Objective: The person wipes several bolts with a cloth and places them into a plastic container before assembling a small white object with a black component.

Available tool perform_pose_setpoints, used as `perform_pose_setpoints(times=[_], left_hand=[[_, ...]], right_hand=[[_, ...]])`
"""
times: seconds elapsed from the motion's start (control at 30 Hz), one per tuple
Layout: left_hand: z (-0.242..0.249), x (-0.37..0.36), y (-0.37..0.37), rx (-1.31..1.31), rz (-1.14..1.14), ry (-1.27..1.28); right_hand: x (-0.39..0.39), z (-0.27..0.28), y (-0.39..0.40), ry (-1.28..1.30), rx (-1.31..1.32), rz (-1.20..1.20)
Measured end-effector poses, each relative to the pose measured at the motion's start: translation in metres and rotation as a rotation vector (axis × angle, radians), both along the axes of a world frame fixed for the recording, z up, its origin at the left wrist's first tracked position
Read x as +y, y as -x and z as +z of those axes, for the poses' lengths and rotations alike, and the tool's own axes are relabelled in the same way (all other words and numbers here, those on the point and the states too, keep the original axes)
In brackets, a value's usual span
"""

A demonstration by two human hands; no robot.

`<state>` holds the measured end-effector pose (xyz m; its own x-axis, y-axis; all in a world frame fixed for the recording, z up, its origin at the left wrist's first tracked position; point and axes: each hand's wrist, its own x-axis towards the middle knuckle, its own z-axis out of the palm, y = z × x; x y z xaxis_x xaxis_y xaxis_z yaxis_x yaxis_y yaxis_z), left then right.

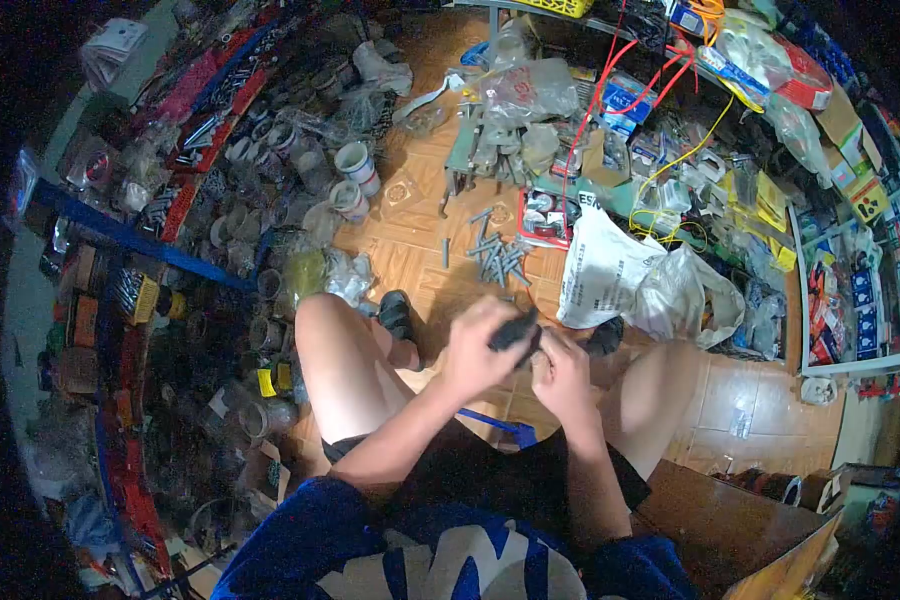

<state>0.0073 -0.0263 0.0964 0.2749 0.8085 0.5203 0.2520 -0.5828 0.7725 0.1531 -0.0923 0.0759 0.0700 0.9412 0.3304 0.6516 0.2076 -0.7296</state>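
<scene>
Person sitting over a tiled floor (410, 215). Left hand (478, 352) is curling closed around a dark object (516, 330), holding it between the knees. Right hand (562, 372) is pressing against the same object, fingers bent on it. Loose grey bolts (498, 255) are lying on the floor just beyond; white plastic bag (602, 268) is sitting beside them.

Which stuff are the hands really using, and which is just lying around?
In use:
left hand
right hand
dark object both hands hold
grey bolts piled on the floor just ahead

Lying about:
white plastic bag
white cups
red wires
</scene>
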Motion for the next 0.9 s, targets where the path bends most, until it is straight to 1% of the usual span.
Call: perform_pose_setpoints(times=[0.03,0.07,0.17,0.2,0.27,0.3,0.37,0.4,0.43,0.5,0.53,0.57,0.6,0.63,0.7,0.73,0.77,0.83,0.87,0.9], left_hand=[[-0.006,0.006,0.001,0.021,0.051,0.058],[-0.010,0.008,0.001,0.010,0.039,0.083],[-0.007,-0.001,-0.003,0.030,-0.043,0.021],[-0.007,0.001,-0.002,0.017,-0.027,0.043],[-0.023,0.012,0.001,0.005,0.041,0.152],[-0.020,0.014,0.001,0.010,0.077,0.216],[-0.010,0.004,0.000,0.062,-0.016,0.122],[-0.005,-0.003,-0.002,0.089,-0.063,0.079],[-0.012,-0.005,-0.004,0.065,-0.076,0.010],[-0.021,0.005,0.000,-0.017,-0.002,0.163],[-0.027,0.012,0.005,0.096,0.062,0.254],[-0.037,0.018,0.006,0.053,0.079,0.352],[-0.034,0.020,0.007,0.016,0.077,0.457],[-0.031,0.020,0.008,-0.022,0.077,0.562],[-0.028,0.018,0.012,-0.084,0.124,0.530],[-0.025,0.017,0.014,-0.113,0.145,0.515],[-0.020,0.016,0.012,-0.187,0.227,0.483],[-0.026,0.027,0.022,-0.252,0.295,0.522],[-0.028,0.032,0.026,-0.160,0.346,0.458],[-0.013,0.032,0.027,-0.131,0.365,0.377]], right_hand=[[-0.001,0.006,0.003,0.012,-0.005,0.008],[0.001,0.003,0.003,0.001,-0.004,0.011],[0.002,-0.024,-0.004,0.051,0.050,-0.012],[0.001,-0.016,-0.002,0.048,0.035,0.007],[-0.002,0.007,0.003,0.046,0.000,0.050],[-0.003,0.005,0.003,0.059,0.016,0.025],[-0.002,-0.003,0.001,0.079,0.050,-0.024],[-0.002,-0.005,0.000,0.069,0.043,-0.009],[-0.001,-0.006,-0.001,0.062,0.036,0.007],[0.000,-0.004,-0.003,0.055,0.038,0.063],[-0.002,-0.002,-0.002,0.064,0.052,0.103],[-0.004,-0.001,0.000,0.073,0.068,0.141],[-0.002,-0.003,0.004,0.025,0.063,0.190],[-0.002,-0.002,0.008,0.054,0.172,0.191],[-0.004,0.000,0.017,0.111,0.395,0.184],[-0.004,-0.002,0.016,0.126,0.372,0.185],[-0.004,-0.005,0.013,0.143,0.347,0.186],[-0.005,-0.007,0.010,0.221,0.307,0.209],[-0.003,-0.006,0.011,0.281,0.293,0.232],[-0.001,-0.006,0.012,0.338,0.278,0.258]])
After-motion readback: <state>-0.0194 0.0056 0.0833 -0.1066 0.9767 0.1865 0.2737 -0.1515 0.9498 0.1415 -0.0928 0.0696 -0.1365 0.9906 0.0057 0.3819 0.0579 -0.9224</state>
